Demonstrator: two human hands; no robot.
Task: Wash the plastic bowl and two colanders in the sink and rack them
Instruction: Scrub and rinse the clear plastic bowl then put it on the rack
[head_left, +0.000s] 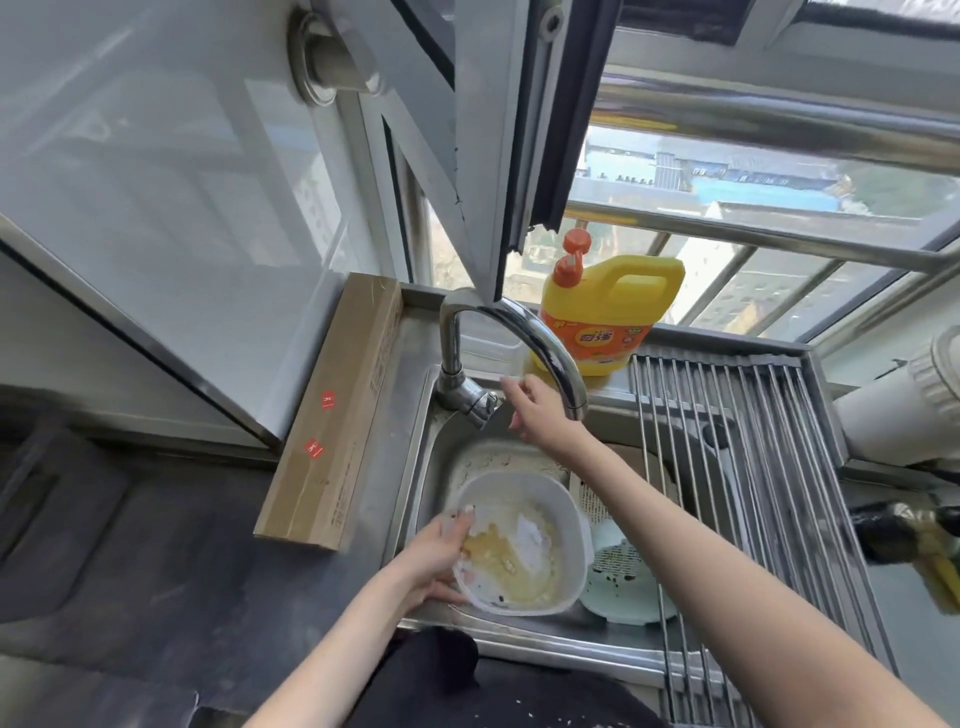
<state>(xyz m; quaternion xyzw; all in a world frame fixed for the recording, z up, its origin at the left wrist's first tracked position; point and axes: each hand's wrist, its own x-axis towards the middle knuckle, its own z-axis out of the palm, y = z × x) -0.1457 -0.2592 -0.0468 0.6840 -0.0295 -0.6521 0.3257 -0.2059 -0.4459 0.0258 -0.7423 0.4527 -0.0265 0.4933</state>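
A soiled plastic bowl is held in the sink while the tap handle is approached.

The bowl's left rim is gripped by the left hand, thumb inside and fingers curled beneath; yellowish residue is seen inside it. The right hand is held loosely open just beside the handle, with nothing grasped; contact cannot be confirmed. A pale green colander is seen to the bowl's right, partly under the roll-up rack. A yellow detergent jug is stood on the sill.
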